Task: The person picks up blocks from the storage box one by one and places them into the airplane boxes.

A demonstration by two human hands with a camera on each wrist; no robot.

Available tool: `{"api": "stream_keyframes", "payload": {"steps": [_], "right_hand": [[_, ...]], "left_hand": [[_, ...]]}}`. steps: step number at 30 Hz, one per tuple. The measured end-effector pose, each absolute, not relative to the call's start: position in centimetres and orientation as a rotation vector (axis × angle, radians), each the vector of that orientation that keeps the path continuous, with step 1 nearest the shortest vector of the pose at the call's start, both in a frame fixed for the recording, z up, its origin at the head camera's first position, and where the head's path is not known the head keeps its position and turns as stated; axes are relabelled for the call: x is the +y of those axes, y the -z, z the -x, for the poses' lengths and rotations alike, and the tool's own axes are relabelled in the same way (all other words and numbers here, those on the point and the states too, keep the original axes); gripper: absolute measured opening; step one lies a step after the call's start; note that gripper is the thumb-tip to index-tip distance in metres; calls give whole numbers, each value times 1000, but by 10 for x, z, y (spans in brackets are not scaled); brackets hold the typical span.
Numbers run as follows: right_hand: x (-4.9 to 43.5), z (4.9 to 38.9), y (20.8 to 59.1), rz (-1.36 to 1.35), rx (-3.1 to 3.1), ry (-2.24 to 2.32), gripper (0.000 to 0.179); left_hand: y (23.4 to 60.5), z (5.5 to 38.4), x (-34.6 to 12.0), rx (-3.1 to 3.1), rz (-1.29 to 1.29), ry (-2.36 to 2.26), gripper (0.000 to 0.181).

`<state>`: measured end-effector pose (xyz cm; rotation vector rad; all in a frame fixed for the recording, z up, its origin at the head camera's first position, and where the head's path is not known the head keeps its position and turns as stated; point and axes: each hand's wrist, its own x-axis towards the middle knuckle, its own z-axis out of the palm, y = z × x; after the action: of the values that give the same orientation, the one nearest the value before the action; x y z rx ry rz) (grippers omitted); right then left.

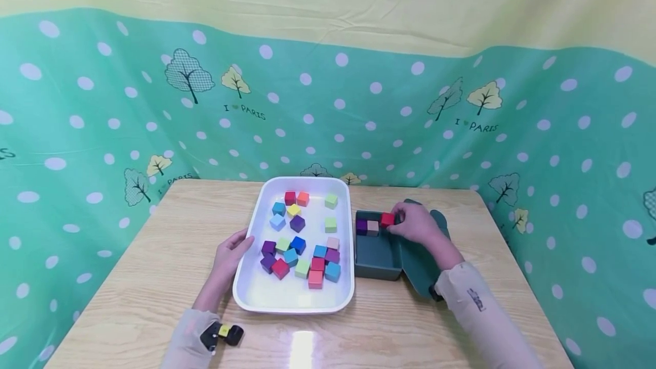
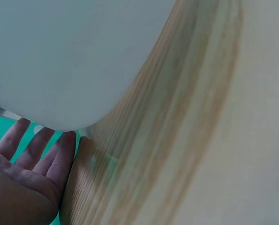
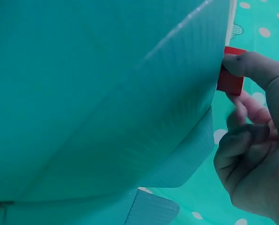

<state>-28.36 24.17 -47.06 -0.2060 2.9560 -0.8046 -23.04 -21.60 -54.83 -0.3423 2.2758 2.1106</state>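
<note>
My right hand (image 1: 414, 222) pinches a red cube (image 1: 387, 219) between thumb and fingers at the far right corner of a dark green box (image 1: 378, 272). In the right wrist view the red cube (image 3: 231, 70) shows at the thumb tip, partly hidden by the box's lid. Inside the box, along its far wall, a purple cube (image 1: 361, 227) and a pale pink cube (image 1: 372, 228) sit side by side. My left hand (image 1: 230, 256) rests at the left rim of a white tray (image 1: 293, 305), thumb on the rim; its other fingers (image 2: 33, 145) lie extended against the outside wall.
Several coloured cubes lie loose in the tray, among them a yellow cube (image 1: 294, 210) and a dark blue cube (image 1: 298, 245). The box's green lid (image 1: 421, 263) is folded out to the right under my right forearm. A patterned curtain (image 1: 338, 101) hangs behind the wooden table (image 1: 148, 261).
</note>
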Motion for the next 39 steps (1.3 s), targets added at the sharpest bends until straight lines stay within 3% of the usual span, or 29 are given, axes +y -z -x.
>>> {"api": "stream_keyframes", "payload": {"steps": [13,34,39], "right_hand": [[236,284,480,94,2974,546,43],[214,282,490,53,3026,250,38],[211,280,491,59,3060,255,26]], "left_hand": [[548,230,-216,2270,338,-2121,53],[549,227,-216,2287,319,-2112,55],[537,224,-213,2252,323,-2117,51]]}}
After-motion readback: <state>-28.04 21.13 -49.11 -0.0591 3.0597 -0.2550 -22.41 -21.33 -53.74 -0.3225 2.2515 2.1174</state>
